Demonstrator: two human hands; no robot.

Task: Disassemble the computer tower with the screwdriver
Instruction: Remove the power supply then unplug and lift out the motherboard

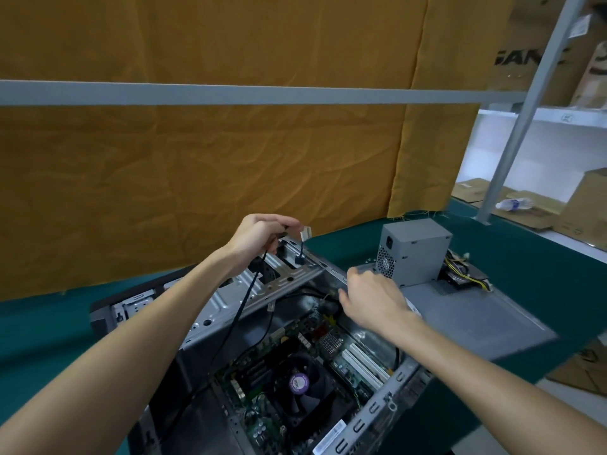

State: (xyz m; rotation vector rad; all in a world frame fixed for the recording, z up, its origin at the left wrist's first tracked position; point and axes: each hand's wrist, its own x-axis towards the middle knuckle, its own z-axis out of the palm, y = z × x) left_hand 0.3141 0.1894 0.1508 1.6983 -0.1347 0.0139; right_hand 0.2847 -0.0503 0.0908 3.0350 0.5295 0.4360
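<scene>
The computer tower (262, 339) lies on its side on the green desk (49, 326), its open face up and its near end running out of the bottom of the view. The left hand (259, 239) is raised over the tower's far rim, its fingers (289, 223) curled round a bundle of black cables (243, 300) with a pale connector (306, 233) sticking out past the fingertips; the cables hang down into the case. The right hand (374, 298) rests at the tower's far right corner, its back turned to the camera (whether its fingers hold anything I cannot tell). Inside the case the motherboard (262, 366) lies exposed, with a black fan (299, 385) near the middle and white slots (364, 362) to the right.

Just beside the tower on the right lies a flat grey side panel (476, 323), and on it stands a grey power supply (414, 251) with its wires (460, 267) trailing off to the right. Bare desk shows to the left of the tower. Behind the desk hangs an orange cloth (197, 175) crossed by a grey rail (230, 93); at the right, shelves (542, 116) hold cardboard boxes (588, 205) and a plastic bottle (514, 204).
</scene>
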